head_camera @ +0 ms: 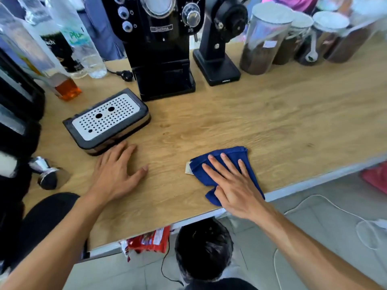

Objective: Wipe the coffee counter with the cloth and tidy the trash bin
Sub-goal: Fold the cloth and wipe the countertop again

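Observation:
A blue cloth point(240, 155) lies on the wooden counter point(272, 114) near its front edge. My right hand point(232, 185) lies flat on the cloth with the fingers spread, pressing it down. A small pale scrap point(188, 169) sticks out from under the cloth's left edge. My left hand point(117, 170) rests palm down on the bare counter, fingers apart, just in front of a black drip tray point(106, 120) with a perforated metal grate. Below the counter edge stands a bin with a black bag point(204, 248).
At the back stand a black coffee machine point(161, 47), a black grinder point(219, 42), several jars of coffee point(261, 38) and bottles point(79, 38). A metal tamper point(45, 170) lies at the left. A red packet point(150, 241) and cables lie on the floor.

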`<state>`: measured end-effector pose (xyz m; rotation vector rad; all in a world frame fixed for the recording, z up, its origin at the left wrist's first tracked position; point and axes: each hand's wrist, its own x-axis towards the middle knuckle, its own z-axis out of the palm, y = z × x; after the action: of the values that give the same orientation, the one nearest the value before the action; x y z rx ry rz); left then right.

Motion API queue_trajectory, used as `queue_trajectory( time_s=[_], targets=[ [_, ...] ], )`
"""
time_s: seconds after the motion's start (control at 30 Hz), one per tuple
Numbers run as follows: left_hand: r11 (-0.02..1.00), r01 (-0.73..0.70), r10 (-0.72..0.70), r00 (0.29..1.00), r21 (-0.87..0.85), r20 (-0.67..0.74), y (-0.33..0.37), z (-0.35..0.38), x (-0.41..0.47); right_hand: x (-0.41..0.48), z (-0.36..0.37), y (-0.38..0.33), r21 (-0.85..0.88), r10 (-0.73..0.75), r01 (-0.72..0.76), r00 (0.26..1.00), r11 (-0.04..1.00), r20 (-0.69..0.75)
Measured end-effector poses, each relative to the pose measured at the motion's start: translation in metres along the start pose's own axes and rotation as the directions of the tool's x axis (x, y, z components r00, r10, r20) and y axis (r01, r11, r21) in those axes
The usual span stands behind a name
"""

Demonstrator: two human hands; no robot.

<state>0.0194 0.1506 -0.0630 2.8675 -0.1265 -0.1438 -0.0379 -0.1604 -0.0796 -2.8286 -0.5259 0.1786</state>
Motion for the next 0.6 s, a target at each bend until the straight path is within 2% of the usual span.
queue_trajectory(
  time_s=[0.2,0.33,0.43,0.6],
  targets=[
    [0.999,0.017,-0.018,1.000,0.046,0.016,-0.005,-0.005,-0.008,0.033,0.003,-0.020,0.092,0.181,-0.178,0.983,0.980,-0.022],
    [0.997,0.021,-0.022,1.000,0.069,0.021,-0.011,-0.003,-0.016,0.091,0.007,-0.049,0.126,0.219,-0.215,0.975,0.969,-0.026],
    [0.995,0.037,-0.040,0.999,0.095,0.023,-0.012,0.000,-0.018,0.133,0.010,-0.072,0.151,0.186,-0.181,0.982,0.972,-0.020],
    [0.993,0.053,-0.050,0.998,0.105,-0.024,-0.024,-0.010,-0.020,0.166,0.011,-0.095,0.063,0.004,-0.003,1.000,0.998,-0.005]
  ],
)
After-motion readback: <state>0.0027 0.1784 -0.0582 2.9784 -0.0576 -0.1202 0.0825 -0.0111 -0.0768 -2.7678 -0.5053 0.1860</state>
